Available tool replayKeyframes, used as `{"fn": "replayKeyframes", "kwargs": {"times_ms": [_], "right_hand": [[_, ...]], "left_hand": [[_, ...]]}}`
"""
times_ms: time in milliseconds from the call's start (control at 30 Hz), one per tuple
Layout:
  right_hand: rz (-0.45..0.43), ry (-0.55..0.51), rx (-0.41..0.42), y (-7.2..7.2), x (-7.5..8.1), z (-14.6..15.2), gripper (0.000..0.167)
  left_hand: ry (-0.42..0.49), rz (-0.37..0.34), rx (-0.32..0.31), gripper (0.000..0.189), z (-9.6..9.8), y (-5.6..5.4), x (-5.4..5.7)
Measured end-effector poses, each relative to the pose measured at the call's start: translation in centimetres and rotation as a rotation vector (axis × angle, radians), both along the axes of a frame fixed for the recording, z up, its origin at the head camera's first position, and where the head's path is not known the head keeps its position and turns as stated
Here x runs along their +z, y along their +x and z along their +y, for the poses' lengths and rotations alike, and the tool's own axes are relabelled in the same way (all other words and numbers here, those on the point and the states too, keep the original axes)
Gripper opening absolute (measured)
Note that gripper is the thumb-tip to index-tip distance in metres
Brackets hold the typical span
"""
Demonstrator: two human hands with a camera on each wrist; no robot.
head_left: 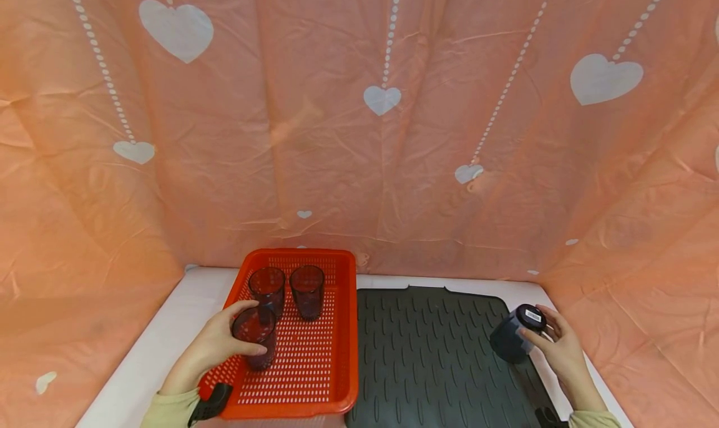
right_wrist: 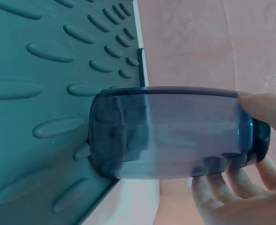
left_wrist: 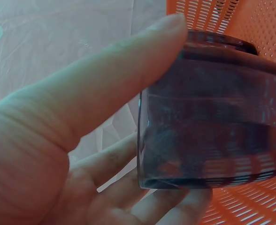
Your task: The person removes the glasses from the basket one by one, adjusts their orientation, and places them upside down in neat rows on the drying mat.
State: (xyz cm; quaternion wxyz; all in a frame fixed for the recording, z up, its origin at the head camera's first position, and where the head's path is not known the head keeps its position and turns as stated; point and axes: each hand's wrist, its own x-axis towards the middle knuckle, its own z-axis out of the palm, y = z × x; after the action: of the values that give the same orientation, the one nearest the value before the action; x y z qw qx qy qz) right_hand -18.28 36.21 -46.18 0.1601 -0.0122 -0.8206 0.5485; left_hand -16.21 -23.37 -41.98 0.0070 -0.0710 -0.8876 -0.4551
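Note:
My left hand (head_left: 210, 344) grips a dark tinted drinking glass (head_left: 263, 352) with thumb and fingers around its upper part. That glass is mouth up inside a red perforated plastic basket (head_left: 352, 353). Behind it stand a second glass (head_left: 267, 286) and a third glass (head_left: 308, 294), both upright. At the far right, my right hand (head_left: 564, 353) holds another tinted glass (right_wrist: 175, 136) near its base, thumb on one side and fingers on the other. This glass is tilted with its mouth toward the dark ribbed mat (head_left: 427, 353); I cannot tell whether its rim touches.
The basket stands left of the mat on a white table (head_left: 157, 328). A pink sheet (head_left: 337, 135) with pale hearts hangs behind and along both sides. A white label (head_left: 533, 316) sits on the base of the right glass.

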Motion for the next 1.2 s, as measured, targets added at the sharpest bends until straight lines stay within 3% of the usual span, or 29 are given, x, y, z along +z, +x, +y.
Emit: {"fn": "replayKeyframes", "kwargs": {"times_ms": [233, 633, 1033, 1200], "right_hand": [[-0.116, 0.026, -0.013, 0.1, 0.0, 0.1, 0.068], [-0.089, 0.039, -0.014, 0.1, 0.0, 0.1, 0.065], [-0.082, 0.037, -0.024, 0.0, -0.1, 0.2, 0.068], [-0.08, 0.04, -0.031, -0.1, -0.2, 0.2, 0.067]], "left_hand": [[-0.077, 0.034, 0.036, 0.083, 0.3, 0.0, 0.2], [-0.135, 0.058, 0.106, 0.08, 0.0, 0.1, 0.4], [-0.027, -0.019, 0.211, 0.081, 0.3, 0.9, 1.3], [0.06, -0.065, 0.237, 0.08, 0.6, 1.3, 1.6]]}}
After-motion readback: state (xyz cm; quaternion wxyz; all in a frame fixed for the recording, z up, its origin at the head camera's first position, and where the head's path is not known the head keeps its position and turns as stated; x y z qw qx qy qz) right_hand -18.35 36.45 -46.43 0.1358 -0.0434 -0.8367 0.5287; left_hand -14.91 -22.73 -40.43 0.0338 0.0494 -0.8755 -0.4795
